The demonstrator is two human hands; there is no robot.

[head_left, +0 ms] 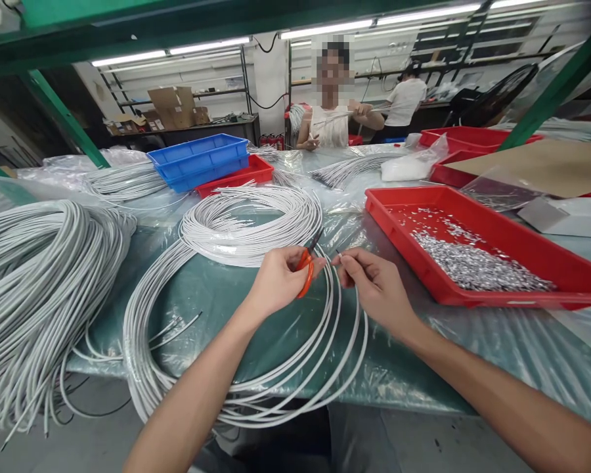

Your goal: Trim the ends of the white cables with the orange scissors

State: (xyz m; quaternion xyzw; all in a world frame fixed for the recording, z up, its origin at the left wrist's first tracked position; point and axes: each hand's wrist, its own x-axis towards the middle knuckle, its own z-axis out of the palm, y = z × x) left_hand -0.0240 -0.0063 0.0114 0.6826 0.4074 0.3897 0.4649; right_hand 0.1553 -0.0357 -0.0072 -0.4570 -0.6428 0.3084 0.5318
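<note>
My left hand [282, 279] is closed on a pair of scissors [305, 272] with orange handles, its dark blades pointing up and away. Just to the right, my right hand [369, 279] pinches the end of a white cable [362, 328], whose dark tip sticks up past the fingers. The cable belongs to a loose coil [142, 315] that lies under both hands and hangs over the table's near edge. Behind the hands rests a tighter bundle of white cable [251, 253]. Whether the blades are apart is too small to tell.
A red tray [453, 299] of small silvery pieces [477, 263] stands to the right. At the left a large heap of cables [44, 282] drapes over the edge. Blue trays [201, 161] sit further back. A co-worker [329, 125] faces me across the table; green posts [551, 98] frame it.
</note>
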